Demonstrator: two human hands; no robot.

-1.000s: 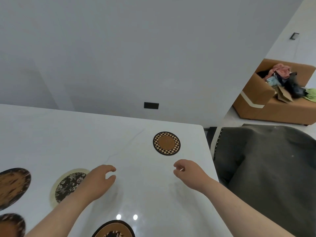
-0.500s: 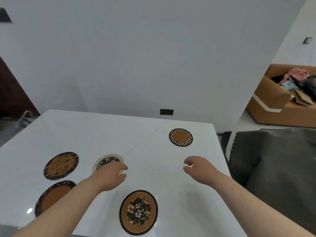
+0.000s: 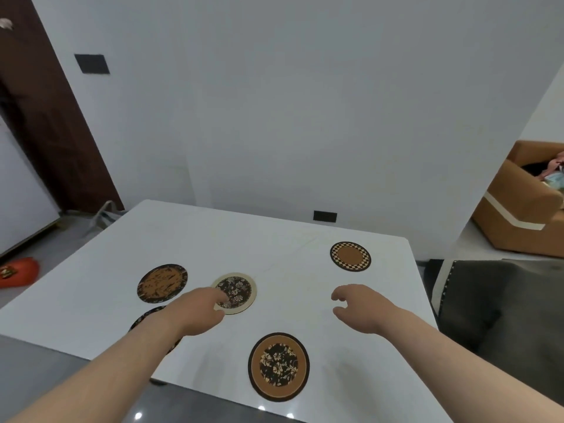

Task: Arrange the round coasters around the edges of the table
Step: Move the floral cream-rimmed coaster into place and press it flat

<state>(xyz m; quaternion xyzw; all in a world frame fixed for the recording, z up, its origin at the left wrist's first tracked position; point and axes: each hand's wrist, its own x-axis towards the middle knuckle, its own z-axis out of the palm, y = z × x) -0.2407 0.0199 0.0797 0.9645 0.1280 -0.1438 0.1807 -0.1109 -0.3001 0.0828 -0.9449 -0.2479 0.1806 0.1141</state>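
Your left hand [image 3: 200,311] rests its fingertips on the cream-rimmed floral coaster [image 3: 234,293], left of the checkered coaster [image 3: 350,256], gripping nothing. Your right hand [image 3: 363,306] hovers half-curled, empty. Press flat and slide toward the surface [image 3: 213,239] edge.

- Left hand [image 3: 200,312] reaches forward on a bare forearm that runs in from the lower left, palm down, knuckles up.
- Its fingers [image 3: 220,297] bend down at the tips, thumb tucked low on the inner side.
- Right hand [image 3: 361,308] is out in front too, bare forearm coming in from the lower right.
- Its fingers [image 3: 338,296] curl loosely inward, thumb apart beneath them, holding nothing.
- The two hands sit well apart.
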